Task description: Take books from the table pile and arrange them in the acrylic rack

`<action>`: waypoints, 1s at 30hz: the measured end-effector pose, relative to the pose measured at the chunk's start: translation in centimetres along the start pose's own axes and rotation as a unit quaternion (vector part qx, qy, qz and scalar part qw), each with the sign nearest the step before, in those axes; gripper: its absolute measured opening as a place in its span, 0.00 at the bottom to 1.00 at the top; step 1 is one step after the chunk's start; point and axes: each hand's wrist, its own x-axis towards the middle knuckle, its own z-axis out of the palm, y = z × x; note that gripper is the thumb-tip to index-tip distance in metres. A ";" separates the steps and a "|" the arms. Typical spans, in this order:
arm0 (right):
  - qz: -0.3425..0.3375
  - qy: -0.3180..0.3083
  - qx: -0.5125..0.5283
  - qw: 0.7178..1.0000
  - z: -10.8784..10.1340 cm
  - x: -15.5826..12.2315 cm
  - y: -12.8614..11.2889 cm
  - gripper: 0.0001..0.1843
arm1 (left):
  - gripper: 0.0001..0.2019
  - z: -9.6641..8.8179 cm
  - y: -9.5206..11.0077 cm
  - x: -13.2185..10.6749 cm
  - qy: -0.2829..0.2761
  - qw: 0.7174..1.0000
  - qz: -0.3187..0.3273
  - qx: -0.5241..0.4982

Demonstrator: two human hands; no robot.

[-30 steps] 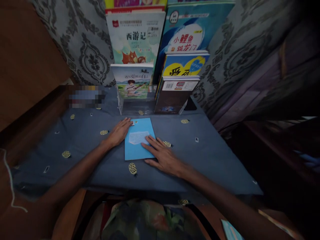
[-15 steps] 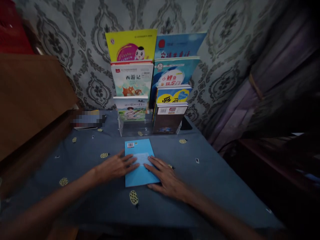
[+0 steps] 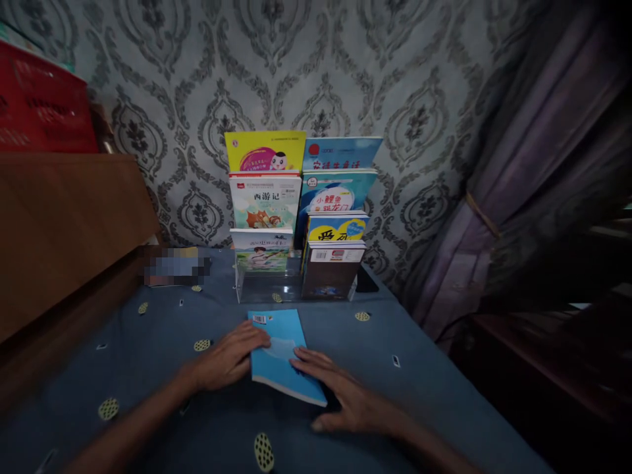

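Observation:
A light blue book with a barcode at its upper left corner lies in front of me, its near edge bent and raised off the cloth. My left hand grips the left edge, fingers on top; its thumb is hidden. On the right side of the cover rest the outstretched fingers of my right hand, with the thumb spread apart near the book's lower right corner. Just behind the book stands a clear acrylic rack bearing two columns of books, among them a white book and a dark brown one.
A blue tablecloth with pineapple prints covers the table. At the back left is a blurred-out stack; a wooden cabinet with a red box on it stands further left. A tied curtain hangs at right.
My left hand has closed around the book's left edge, and the near edge has come up, bending the book. My right hand's thumb has moved off the book. The view has tilted up.

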 end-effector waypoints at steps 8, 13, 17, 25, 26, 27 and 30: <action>-0.035 0.187 0.141 0.972 0.9 3.5 3.4 0.27 | 0.13 0.5 0.1 3.0 0.156 0.953 -0.103 -0.239; -0.047 0.270 0.200 0.941 -0.5 6.4 2.4 0.28 | 0.10 1.0 -1.8 5.0 0.298 0.857 -0.179 -0.380; -0.042 0.364 0.229 0.902 -1.3 8.8 0.7 0.33 | 0.14 0.8 -2.8 6.7 0.404 0.770 -0.172 -0.464; -0.079 0.362 0.318 0.873 -1.1 9.8 -0.6 0.22 | 0.16 1.8 -3.2 6.9 0.470 0.656 -0.215 -0.550; -0.078 0.354 0.337 0.869 -1.1 9.7 -0.7 0.21 | 0.18 1.9 -3.2 6.9 0.470 0.646 -0.222 -0.559; -0.075 0.345 0.355 0.865 -1.2 9.6 -0.8 0.19 | 0.20 1.9 -3.0 6.8 0.465 0.639 -0.224 -0.571; -0.059 0.304 0.413 0.856 -1.1 9.4 -1.4 0.19 | 0.26 1.5 -2.3 6.9 0.425 0.632 -0.219 -0.610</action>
